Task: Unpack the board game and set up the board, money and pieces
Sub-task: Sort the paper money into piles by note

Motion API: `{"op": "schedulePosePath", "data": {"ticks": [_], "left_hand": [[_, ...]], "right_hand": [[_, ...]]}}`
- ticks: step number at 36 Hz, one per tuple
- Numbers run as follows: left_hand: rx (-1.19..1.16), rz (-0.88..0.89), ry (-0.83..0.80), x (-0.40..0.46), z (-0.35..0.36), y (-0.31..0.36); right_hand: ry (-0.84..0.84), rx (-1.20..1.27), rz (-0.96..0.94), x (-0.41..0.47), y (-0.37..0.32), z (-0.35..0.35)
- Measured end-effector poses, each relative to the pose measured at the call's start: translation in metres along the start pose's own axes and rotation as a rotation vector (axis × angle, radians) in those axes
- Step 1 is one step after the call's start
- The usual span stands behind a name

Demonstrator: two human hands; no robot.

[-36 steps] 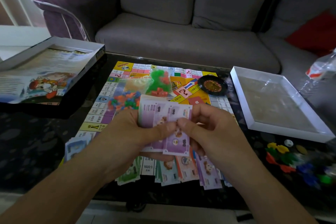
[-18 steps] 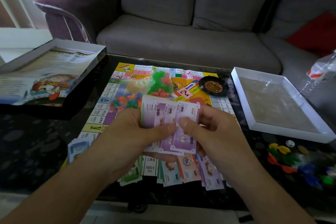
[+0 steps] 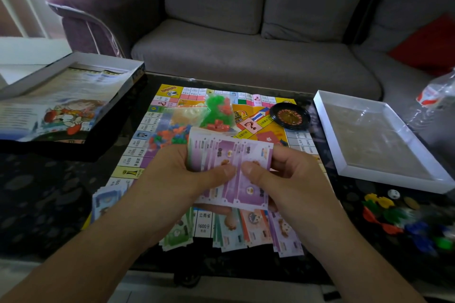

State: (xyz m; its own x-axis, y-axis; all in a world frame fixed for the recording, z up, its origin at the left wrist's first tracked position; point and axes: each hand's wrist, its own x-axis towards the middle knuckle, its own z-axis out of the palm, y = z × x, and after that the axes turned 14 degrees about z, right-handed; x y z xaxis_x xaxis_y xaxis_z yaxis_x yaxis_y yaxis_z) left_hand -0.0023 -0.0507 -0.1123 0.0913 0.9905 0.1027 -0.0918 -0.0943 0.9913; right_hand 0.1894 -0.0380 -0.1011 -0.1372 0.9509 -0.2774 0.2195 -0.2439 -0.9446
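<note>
Both thumbs pinch a fanned stack of purple 100 notes [image 3: 230, 172], left hand [image 3: 172, 179] and right hand [image 3: 293, 179] seemingly sorting them over the board's [image 3: 248, 128] near edge

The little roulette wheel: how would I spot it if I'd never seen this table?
Find the colourful game board on the dark table. At its far right corner, beside the empty white box tray, sits the roulette wheel. It is the only round black thing there.

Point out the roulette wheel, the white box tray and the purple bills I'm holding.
roulette wheel [image 3: 289, 118]: head view, on its brown centre disc.
white box tray [image 3: 330, 140]: head view, on its left rim.
purple bills [image 3: 230, 155]: head view, on the top bill's face.
</note>
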Motion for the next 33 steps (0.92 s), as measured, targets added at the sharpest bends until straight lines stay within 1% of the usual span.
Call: {"op": "schedulePosePath", "data": {"ticks": [5, 9, 12, 15, 21, 26, 33], "left_hand": [[0.001, 0.022, 0.007, -0.0011, 0.0016, 0.0012], [-0.015, -0.034, 0.007, -0.0005, 0.0032, 0.0020], [-0.085, -0.076, 0.032, 0.0009, 0.0010, 0.0012], [-0.084, -0.062, 0.047, 0.0022, -0.0010, 0.0005], [-0.033, 0.010, 0.044, -0.0004, 0.0019, 0.0005], [0.003, 0.032, 0.064, -0.0008, 0.0036, -0.0002], [0.033, 0.048, 0.128, -0.0009, 0.0041, -0.0014]], "right_hand": [[-0.011, 0.027, 0.021, 0.0011, 0.0024, 0.0005], [-0.003, 0.011, 0.014, 0.0019, 0.0044, 0.0002], [0.054, -0.033, 0.015, 0.0051, 0.0069, -0.0015], [0.092, -0.031, 0.015, 0.0075, 0.0083, -0.0037], [0.021, -0.021, 0.007, 0.0073, 0.0092, -0.0007], [0.002, -0.010, -0.013, 0.0068, 0.0088, 0.0007], [-0.010, -0.003, 0.008, 0.0062, 0.0080, 0.0016]]}}
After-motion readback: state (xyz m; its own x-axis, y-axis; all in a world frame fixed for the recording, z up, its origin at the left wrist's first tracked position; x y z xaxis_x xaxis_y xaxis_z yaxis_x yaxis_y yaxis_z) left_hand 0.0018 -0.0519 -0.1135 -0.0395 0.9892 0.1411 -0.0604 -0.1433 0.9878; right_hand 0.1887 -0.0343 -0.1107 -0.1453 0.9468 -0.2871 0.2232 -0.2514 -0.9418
